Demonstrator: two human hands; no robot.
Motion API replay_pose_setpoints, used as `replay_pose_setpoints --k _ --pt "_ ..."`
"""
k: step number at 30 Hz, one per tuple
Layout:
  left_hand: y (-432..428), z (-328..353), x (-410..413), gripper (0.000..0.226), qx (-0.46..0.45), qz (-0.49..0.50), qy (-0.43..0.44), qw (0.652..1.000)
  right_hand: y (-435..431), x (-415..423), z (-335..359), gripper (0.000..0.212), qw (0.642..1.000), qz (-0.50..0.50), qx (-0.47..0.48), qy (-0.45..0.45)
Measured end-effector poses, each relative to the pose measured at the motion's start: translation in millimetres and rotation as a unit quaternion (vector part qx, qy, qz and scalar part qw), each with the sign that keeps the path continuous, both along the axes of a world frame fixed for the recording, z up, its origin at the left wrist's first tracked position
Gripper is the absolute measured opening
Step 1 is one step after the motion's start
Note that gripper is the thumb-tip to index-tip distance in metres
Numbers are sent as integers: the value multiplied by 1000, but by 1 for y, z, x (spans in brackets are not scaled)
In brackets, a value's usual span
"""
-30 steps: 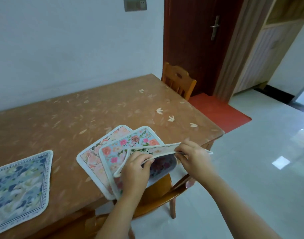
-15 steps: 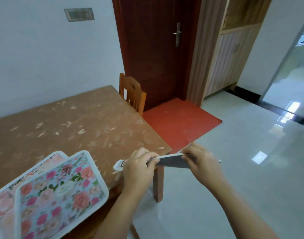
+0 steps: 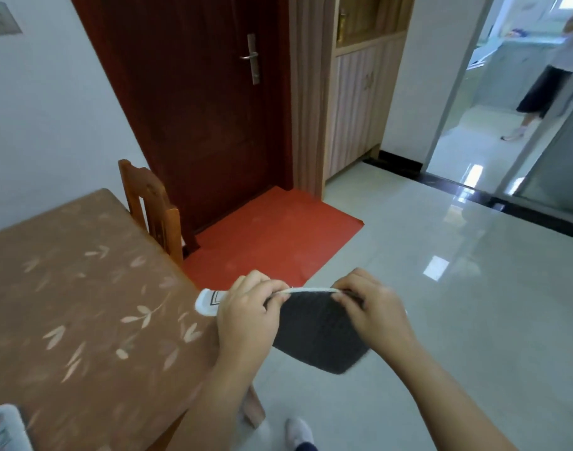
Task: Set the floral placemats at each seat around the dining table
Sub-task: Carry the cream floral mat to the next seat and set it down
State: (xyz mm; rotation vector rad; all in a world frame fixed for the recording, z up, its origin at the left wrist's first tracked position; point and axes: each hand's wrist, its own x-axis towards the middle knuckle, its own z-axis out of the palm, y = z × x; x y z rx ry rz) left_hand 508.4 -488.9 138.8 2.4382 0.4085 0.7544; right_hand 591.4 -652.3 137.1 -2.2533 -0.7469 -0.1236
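Observation:
I hold one placemat (image 3: 317, 333) in the air just past the table's right end, its dark grey underside facing me and its white-bound edge on top. My left hand (image 3: 246, 317) pinches that top edge near the left corner. My right hand (image 3: 369, 307) pinches the same edge further right. The brown leaf-patterned dining table (image 3: 83, 304) lies to the left. A corner of another placemat (image 3: 2, 428) shows on the table at the bottom left. A wooden chair (image 3: 151, 209) stands at the table's far right end.
A dark red door (image 3: 197, 109) with a red floor mat (image 3: 272, 239) in front lies beyond the table end. Glossy tiled floor (image 3: 457, 304) spreads to the right. Another person (image 3: 545, 79) stands in the doorway at the far right. My feet (image 3: 298, 432) are below.
I have lifted one placemat off the pile with both hands and carried it rightwards past the table's end. The view swung right, so the floral pile has left the frame.

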Motion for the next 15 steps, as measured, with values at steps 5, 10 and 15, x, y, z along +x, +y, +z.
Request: replay_pose_setpoints --k 5,10,15 --pt "39 -12 92 12 -79 8 25 997 39 93 4 5 997 25 -66 -39" --pt "87 -8 166 13 -94 35 7 995 90 172 18 9 995 45 -71 -51" --pt "122 -8 208 13 -98 64 -5 993 134 224 14 11 995 74 -56 -31"
